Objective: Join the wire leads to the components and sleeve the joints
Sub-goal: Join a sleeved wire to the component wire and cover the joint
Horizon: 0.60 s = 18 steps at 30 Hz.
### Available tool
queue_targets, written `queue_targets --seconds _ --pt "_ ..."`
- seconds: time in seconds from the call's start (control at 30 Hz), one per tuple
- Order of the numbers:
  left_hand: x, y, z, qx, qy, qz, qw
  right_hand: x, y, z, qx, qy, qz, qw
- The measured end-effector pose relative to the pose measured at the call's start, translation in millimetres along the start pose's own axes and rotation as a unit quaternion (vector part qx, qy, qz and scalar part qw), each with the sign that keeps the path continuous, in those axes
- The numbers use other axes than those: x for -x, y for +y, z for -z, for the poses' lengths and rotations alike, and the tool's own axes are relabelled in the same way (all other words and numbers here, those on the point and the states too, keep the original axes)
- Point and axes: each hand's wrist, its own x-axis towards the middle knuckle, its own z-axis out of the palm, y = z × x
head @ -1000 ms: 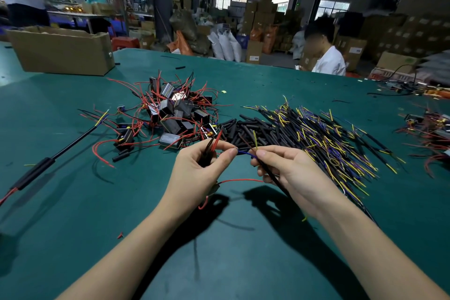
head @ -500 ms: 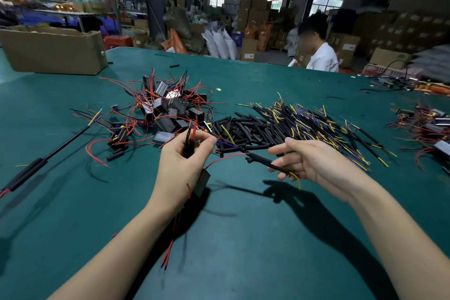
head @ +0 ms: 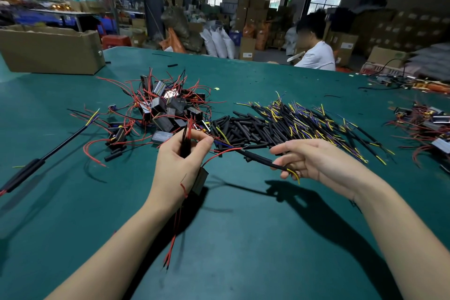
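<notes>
Left hand [head: 180, 168]: fingers curled round black sleeves [head: 185, 143], boxy component [head: 200, 181] under palm.
Right hand [head: 323, 163]: fingers pinched sleeved lead [head: 261, 159], at 3 o'clock.
Worktop [head: 243, 251]: green.

A factory workshop; stacked cartons [head: 253, 5]; green worktable [head: 243, 238] heaped with wire leads [head: 304, 119].

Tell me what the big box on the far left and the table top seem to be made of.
The box looks like plain brown corrugated cardboard, matte, with raw folded flaps along its top edge. The table top looks covered in a dark green mat, smooth with a dull sheen that takes soft shadows; whether rubber or vinyl cannot be told.
</notes>
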Motion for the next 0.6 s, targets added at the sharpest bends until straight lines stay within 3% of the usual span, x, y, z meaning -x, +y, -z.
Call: queue_targets --seconds 0.4,0.6 --pt "-1.1 -0.7 -2.1 -0.021 -0.014 -0.033 0.999 6.5 -0.7 -5.5 0.092 -0.054 0.033 0.994" --pt "0.1 1.6 -2.3 -0.025 -0.022 -0.035 0.999 3.1 1.3 -6.2 0.096 0.003 0.075 0.993"
